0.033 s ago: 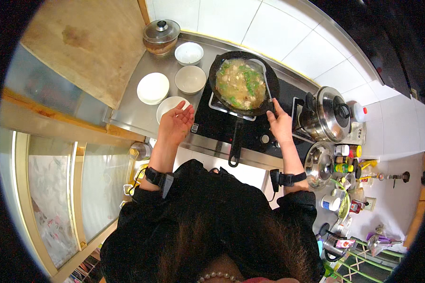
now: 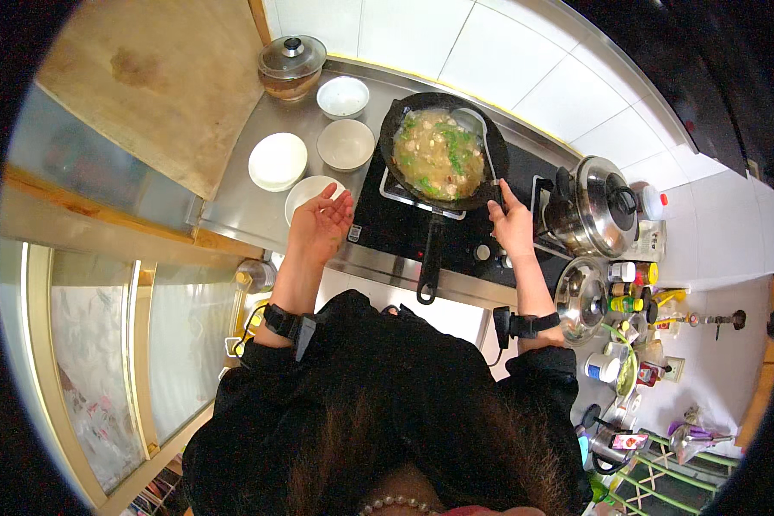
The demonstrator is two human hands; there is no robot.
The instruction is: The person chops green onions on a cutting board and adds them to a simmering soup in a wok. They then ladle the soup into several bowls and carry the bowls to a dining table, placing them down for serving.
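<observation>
A dark wok (image 2: pixel 390 163) stands on the black stovetop, filled with a yellowish soup (image 2: pixel 437 155) of green leaves and pale pieces. A ladle (image 2: pixel 488 146) leans in it, its bowl at the far right of the soup and its handle along the right rim. My right hand (image 2: pixel 513 224) is closed on the end of that handle, index finger stretched along it. My left hand (image 2: pixel 322 225) is empty, palm up and fingers apart, just in front of a white bowl (image 2: pixel 305 196) that it partly hides. The wok's handle (image 2: pixel 430 262) points toward me between my hands.
Several bowls, among them a beige bowl (image 2: pixel 346 144) and a white bowl (image 2: pixel 277 162), stand left of the stove. A lidded pot (image 2: pixel 292 64) is behind them. On the right are a large steel pot (image 2: pixel 606 206), a glass lid (image 2: pixel 581 301) and several jars (image 2: pixel 628 288).
</observation>
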